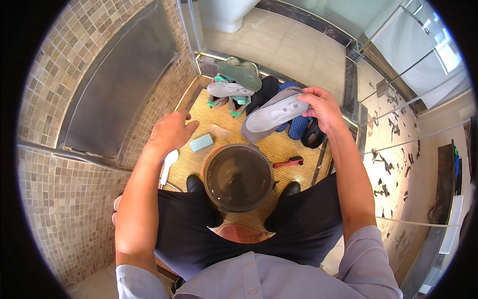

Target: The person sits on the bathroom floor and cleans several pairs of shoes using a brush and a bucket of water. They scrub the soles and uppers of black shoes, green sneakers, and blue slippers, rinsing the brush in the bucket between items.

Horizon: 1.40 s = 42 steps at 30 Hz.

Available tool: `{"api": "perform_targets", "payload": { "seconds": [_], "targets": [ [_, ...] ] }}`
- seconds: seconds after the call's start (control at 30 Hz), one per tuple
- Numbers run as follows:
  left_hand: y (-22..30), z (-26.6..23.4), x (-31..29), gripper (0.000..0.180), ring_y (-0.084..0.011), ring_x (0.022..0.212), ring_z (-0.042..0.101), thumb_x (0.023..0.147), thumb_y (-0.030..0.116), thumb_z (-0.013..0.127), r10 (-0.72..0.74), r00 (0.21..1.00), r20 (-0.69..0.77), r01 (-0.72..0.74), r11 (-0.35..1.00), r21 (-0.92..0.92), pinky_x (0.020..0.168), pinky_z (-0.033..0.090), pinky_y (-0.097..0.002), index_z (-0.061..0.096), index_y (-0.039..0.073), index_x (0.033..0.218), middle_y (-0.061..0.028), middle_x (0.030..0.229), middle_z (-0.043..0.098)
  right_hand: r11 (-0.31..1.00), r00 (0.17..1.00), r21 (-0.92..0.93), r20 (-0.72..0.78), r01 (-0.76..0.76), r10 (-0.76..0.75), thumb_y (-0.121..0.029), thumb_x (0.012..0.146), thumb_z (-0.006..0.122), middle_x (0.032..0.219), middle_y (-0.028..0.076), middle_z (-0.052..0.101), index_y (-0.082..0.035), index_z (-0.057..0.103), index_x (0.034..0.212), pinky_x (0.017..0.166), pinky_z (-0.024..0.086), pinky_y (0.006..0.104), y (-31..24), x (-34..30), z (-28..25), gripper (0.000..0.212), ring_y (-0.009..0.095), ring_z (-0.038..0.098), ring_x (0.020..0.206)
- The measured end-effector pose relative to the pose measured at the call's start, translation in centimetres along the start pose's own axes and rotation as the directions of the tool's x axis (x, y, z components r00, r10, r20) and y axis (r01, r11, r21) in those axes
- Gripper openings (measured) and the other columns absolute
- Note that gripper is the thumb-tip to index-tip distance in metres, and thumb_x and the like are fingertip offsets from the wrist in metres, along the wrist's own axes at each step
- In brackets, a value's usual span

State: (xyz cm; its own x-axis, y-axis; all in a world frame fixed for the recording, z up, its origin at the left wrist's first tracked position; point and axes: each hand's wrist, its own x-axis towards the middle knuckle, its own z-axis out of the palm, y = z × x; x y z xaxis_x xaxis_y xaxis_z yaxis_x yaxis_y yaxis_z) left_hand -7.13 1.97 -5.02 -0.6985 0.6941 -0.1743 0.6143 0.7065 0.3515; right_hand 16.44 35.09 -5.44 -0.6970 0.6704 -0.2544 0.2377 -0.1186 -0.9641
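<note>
My right hand grips one end of a light grey shoe insole, which slants down to the left over the footwear. A darker grey layer shows behind the insole's edges; I cannot tell if it is a second piece. My left hand hangs empty, fingers apart, near a pale blue block and a flat beige piece. Between my feet stands a round bucket of murky water. To its right lies a red-handled brush, and at left a white shower head.
Beyond the bucket are another light grey insole, a dark green sole, green-trimmed shoes, blue slippers and a black shoe. A raised stone sill and glass panels edge the ribbed floor.
</note>
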Motion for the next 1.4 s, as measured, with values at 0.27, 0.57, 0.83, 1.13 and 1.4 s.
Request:
{"api": "perform_targets", "payload": {
  "seconds": [0.27,0.57,0.83,1.13,1.4],
  "targets": [
    [0.7,-0.5,0.0,0.05,-0.0391,0.114,0.069,0.096,0.041,0.065,0.015,0.996,0.083,-0.017,1.0,0.027,0.101,0.052,-0.0473,0.071,-0.001,0.122,-0.0251,0.115,0.073,0.985,0.973,-0.167,0.223,-0.029,0.067,-0.015,0.087,0.078,0.09,0.003,0.069,-0.005,0.069,0.102,0.064,0.054,0.0281,0.8,-2.2,3.9,0.021,0.013,0.066,0.078],
    [0.7,-0.8,-0.2,0.055,-0.0396,0.116,0.068,0.096,0.044,0.065,0.01,0.992,0.129,-0.015,0.999,0.037,0.101,0.052,-0.047,0.069,-0.002,0.127,-0.0265,0.118,0.072,0.577,0.909,-0.706,0.361,0.411,-0.207,-0.011,0.083,0.07,0.101,0.027,0.065,0.003,0.06,0.097,0.085,0.053,0.0513,16.3,-4.6,12.4,0.023,0.046,0.065,0.099],
    [0.6,-1.2,-0.4,0.057,-0.039,0.119,0.066,0.096,0.046,0.065,0.013,0.986,0.164,-0.016,1.0,0.021,0.103,0.05,-0.0472,0.067,-0.001,0.128,-0.0257,0.118,0.072,0.385,0.951,-0.9,0.277,0.206,0.138,-0.009,0.089,0.06,0.111,0.035,0.067,0.007,0.055,0.111,0.092,0.056,0.052,27.6,-4.9,13.9,0.028,0.049,0.069,0.103],
    [0.5,-1.2,-0.3,0.057,-0.0404,0.119,0.066,0.096,0.047,0.065,0.011,0.979,0.203,-0.02,0.999,0.045,0.103,0.05,-0.0472,0.067,-0.001,0.129,-0.026,0.119,0.072,0.223,0.868,-0.945,0.312,0.241,0.385,-0.014,0.092,0.062,0.119,0.031,0.068,0.01,0.056,0.127,0.091,0.059,0.0505,35.4,-4.6,15.5,0.042,0.044,0.07,0.11],
    [-0.5,-1.3,-0.6,0.059,-0.0401,0.119,0.066,0.096,0.048,0.065,-0.029,0.984,0.175,0.019,0.998,0.057,0.103,0.051,-0.0471,0.066,-0.001,0.13,-0.0263,0.121,0.071,0.283,0.928,-0.952,0.204,0.115,0.311,-0.013,0.091,0.064,0.116,0.032,0.07,0.005,0.057,0.131,0.093,0.058,0.0502,31.2,-4.3,17.1,0.044,0.045,0.069,0.111]
  ]
}}
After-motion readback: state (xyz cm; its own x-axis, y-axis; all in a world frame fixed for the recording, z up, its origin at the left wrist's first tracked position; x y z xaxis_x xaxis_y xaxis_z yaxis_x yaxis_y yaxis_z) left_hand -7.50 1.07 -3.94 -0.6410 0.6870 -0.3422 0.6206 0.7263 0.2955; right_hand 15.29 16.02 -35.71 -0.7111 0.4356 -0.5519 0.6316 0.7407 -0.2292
